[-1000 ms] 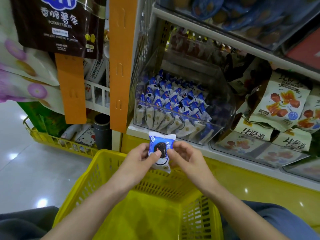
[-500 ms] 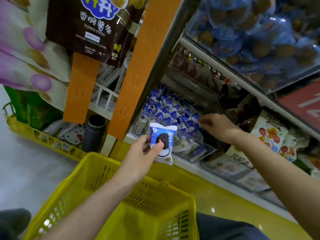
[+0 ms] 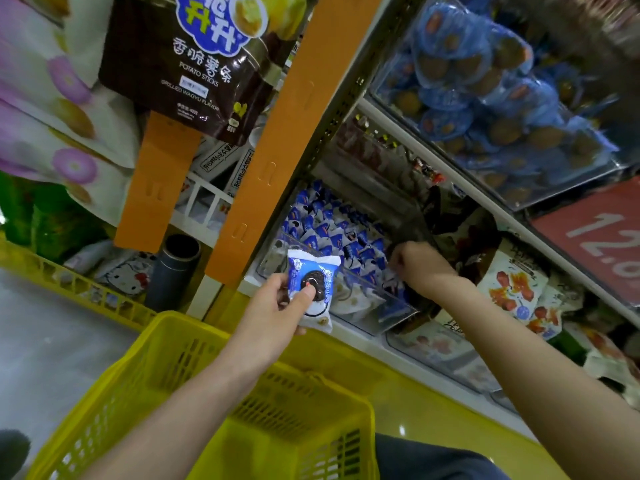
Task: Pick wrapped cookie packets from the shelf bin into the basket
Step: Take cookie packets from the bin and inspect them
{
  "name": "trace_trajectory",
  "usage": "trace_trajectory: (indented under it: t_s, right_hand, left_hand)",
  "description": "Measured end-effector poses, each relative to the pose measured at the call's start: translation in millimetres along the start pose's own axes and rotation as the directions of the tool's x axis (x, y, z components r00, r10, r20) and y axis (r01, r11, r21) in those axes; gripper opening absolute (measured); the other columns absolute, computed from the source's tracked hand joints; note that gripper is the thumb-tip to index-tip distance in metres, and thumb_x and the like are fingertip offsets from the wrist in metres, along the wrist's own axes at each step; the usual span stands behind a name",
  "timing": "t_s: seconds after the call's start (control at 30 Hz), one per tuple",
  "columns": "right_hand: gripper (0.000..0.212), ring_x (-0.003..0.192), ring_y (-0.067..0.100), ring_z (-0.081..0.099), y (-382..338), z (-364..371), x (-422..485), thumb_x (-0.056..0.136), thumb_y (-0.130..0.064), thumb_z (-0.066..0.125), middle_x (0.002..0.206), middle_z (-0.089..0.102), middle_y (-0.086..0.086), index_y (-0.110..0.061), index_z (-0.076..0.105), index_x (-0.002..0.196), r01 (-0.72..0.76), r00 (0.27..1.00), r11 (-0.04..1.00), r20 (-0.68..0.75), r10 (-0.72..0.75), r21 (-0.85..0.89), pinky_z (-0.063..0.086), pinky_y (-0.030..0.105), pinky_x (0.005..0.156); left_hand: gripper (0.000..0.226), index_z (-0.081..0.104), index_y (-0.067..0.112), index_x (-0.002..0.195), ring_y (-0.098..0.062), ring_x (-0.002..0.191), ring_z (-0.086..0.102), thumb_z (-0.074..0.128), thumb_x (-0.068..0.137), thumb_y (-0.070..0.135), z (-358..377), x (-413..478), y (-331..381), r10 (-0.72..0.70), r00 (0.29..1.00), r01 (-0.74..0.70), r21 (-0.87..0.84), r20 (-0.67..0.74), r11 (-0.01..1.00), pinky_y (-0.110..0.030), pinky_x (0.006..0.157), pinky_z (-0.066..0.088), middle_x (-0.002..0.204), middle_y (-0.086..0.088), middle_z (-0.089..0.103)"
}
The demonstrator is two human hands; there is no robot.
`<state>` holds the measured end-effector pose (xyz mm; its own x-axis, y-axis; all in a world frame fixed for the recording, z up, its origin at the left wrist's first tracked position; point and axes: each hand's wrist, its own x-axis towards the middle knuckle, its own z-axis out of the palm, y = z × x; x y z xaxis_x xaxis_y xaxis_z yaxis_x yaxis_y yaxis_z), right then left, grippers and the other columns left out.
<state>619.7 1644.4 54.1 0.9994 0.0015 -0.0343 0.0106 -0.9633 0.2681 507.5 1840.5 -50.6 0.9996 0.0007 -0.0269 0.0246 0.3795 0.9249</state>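
Cookie packet (image 3: 313,271): a blue-and-white wrapper printed with a dark sandwich cookie, held upright in the air above the far rim of the basket and just in front of the shelf bin.
Left hand (image 3: 273,310): clamped on that packet, thumb pressed on the printed face, fingers curled behind it.
Right hand (image 3: 414,266): reaching into the bin from the right, knuckles up, fingers curled down among the packets; whether they have closed on one I cannot tell.
Shelf bin (image 3: 367,313): a clear plastic box on the lower shelf, its front wall low.
Packets in the bin (image 3: 332,233): many of the same blue-and-white wrappers, packed in rows.
Basket (image 3: 173,375): yellow slotted plastic, below both forearms, close to the person.
Orange strip (image 3: 277,150): a slanted upright just left of the bin.
Potato sticks bag (image 3: 194,64): dark brown, hanging at upper left.
Upper bin (image 3: 485,98): blue-wrapped round snacks on the shelf above.
Price sign (image 3: 602,237): red, at the right edge.
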Motion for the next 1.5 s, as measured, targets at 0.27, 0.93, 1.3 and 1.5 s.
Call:
trace_trajectory:
  t_s: [0.27, 0.93, 1.3, 1.5]
  right_hand:
    - [0.009, 0.082, 0.014, 0.057, -2.4, -29.0, -45.0, 0.094, -0.012, 0.049, 0.096, 0.062, 0.006, -0.013, 0.058, 0.092, 0.27, 0.845, 0.82, -0.532, 0.05, 0.505, 0.045, 0.024, 0.071]
    - [0.011, 0.083, -0.005, 0.064, -45.1, 37.1, -116.1, 0.093, -0.026, 0.051, 0.098, 0.065, -0.011, -0.028, 0.055, 0.103, -0.066, 0.983, 0.176, 0.094, -0.16, 0.982, 0.053, 0.014, 0.071]
    - [0.018, 0.067, 0.003, 0.062, -9.9, 16.9, -80.3, 0.088, -0.032, 0.058, 0.084, 0.068, -0.006, -0.019, 0.064, 0.099, 0.073, 0.985, 0.29, -0.114, 0.129, 0.954, 0.049, 0.016, 0.06]
    - [0.037, 0.085, 0.008, 0.053, 16.9, 3.8, -34.0, 0.088, -0.03, 0.061, 0.099, 0.061, 0.0, -0.008, 0.057, 0.118, 0.041, 0.919, 0.75, -0.32, 0.231, 0.66, 0.041, 0.018, 0.071]
  left_hand:
    - [0.006, 0.05, 0.024, 0.088, -0.009, 0.077, 0.058, 0.05, 0.095, 0.024, -1.1, 2.0, -12.6, -0.155, 0.983, 0.158, 0.03, -0.094, 0.987, -0.019, 0.044, 0.05, 0.092, 0.002, 0.059]
    - [0.039, 0.052, 0.029, 0.12, -0.014, 0.099, 0.067, 0.057, 0.082, 0.038, 5.4, -19.7, -4.6, -0.159, 0.934, 0.159, 0.027, 0.32, 0.987, -0.037, 0.09, 0.052, 0.109, 0.004, 0.07]
    - [0.017, 0.055, 0.029, 0.106, -0.01, 0.082, 0.07, 0.053, 0.091, 0.023, -0.8, -11.4, -7.8, -0.059, 0.99, 0.054, 0.042, 0.127, 0.998, -0.024, 0.059, 0.056, 0.103, 0.005, 0.068]
    - [0.014, 0.054, 0.034, 0.102, -0.01, 0.083, 0.07, 0.054, 0.091, 0.025, -2.9, -5.8, -10.6, -0.05, 0.994, 0.043, 0.068, 0.096, 0.997, -0.023, 0.06, 0.056, 0.102, 0.004, 0.068]
